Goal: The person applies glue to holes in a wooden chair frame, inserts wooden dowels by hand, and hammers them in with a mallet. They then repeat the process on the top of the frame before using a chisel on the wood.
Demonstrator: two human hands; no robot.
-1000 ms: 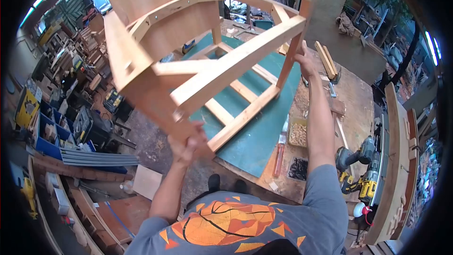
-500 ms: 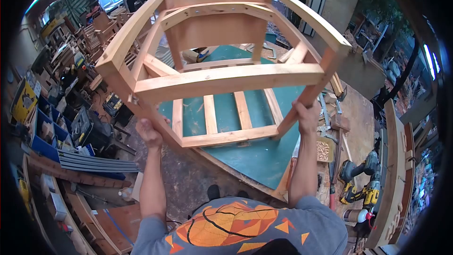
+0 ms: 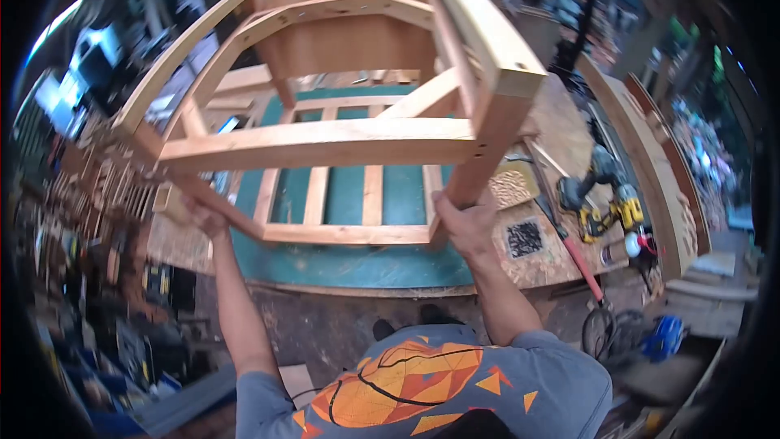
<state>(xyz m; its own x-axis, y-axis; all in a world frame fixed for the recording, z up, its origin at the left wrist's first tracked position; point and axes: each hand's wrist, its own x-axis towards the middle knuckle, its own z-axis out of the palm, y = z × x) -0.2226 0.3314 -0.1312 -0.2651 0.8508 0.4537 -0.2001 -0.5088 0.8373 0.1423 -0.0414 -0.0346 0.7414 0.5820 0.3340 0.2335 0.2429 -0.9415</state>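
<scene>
A wooden armchair frame (image 3: 325, 145) with a slatted base and a solid back panel (image 3: 349, 47) stands upright before me, over a green board (image 3: 341, 267) on the workbench. My left hand (image 3: 209, 219) is wrapped round its left front leg, low down near the bottom rail. On the other side, my right hand (image 3: 467, 228) grips the right front leg below the seat rail, thumb toward me. The lower slats (image 3: 372, 197) show the green surface between them. Parts of the fingers of both hands are hidden behind the legs.
To the right on the workbench lie a tray of wooden dowels (image 3: 512, 185), a box of dark screws (image 3: 525, 239), yellow-black cordless drills (image 3: 611, 210) and a red-handled tool (image 3: 582, 265). Stacked wooden parts (image 3: 85, 187) fill the left. A long board (image 3: 642, 146) stands beyond the drills.
My view and body have turned, so the bench edge now runs level across. The chair, still in both hands, has swung round with me and sits further left in view.
</scene>
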